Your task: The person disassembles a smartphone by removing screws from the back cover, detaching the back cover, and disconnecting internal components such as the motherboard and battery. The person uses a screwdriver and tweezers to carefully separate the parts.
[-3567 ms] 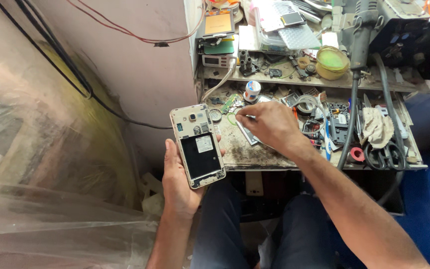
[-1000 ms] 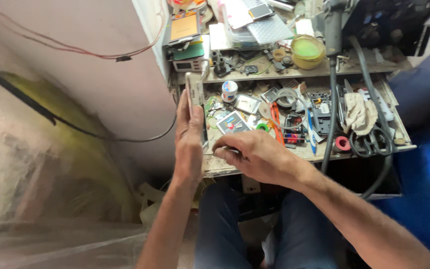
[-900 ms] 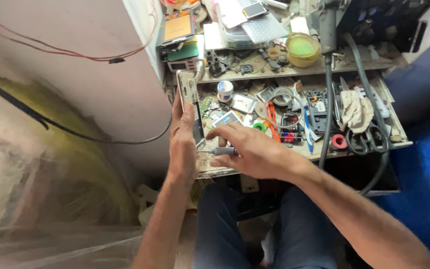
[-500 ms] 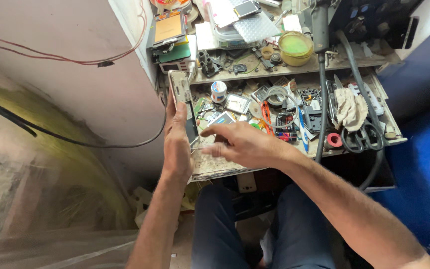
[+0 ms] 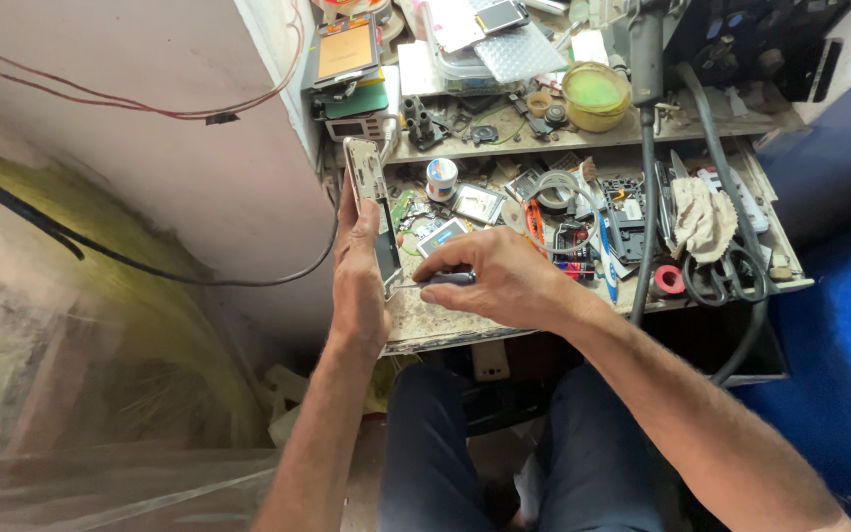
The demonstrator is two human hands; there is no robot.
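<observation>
Centrally in the frame, left hand (image 5: 361,281) wrapped around an opened smartphone (image 5: 374,212), held on edge with its back cover off and inner parts facing right. Just right of it, right hand (image 5: 504,281) closed around a small screwdriver (image 5: 435,281), dark handle pinched between thumb and fingers, thin tip pointing left and meeting the lower part of the phone. Both hands hovering over the near edge of a cluttered counter (image 5: 425,320), worn and stained where bare.

Behind the hands, toward upper centre: a small white roll of solder (image 5: 441,177), loose phone parts and a dark screen module (image 5: 477,204). Further right: a crumpled beige cloth (image 5: 701,219), black-handled scissors (image 5: 731,276), a red tape roll (image 5: 669,281), and a thick black hose (image 5: 647,187) running down from the top of the frame. On the raised shelf at upper centre: a yellow-green round tub (image 5: 596,94), an orange-screened device (image 5: 345,49), clear plastic boxes (image 5: 504,49).

Left half of the frame: pale wall (image 5: 150,158) with red and black wires (image 5: 100,94), clear plastic sheeting (image 5: 51,394) below. Bottom centre: dark blue trousers (image 5: 435,443) on the knees under the counter.
</observation>
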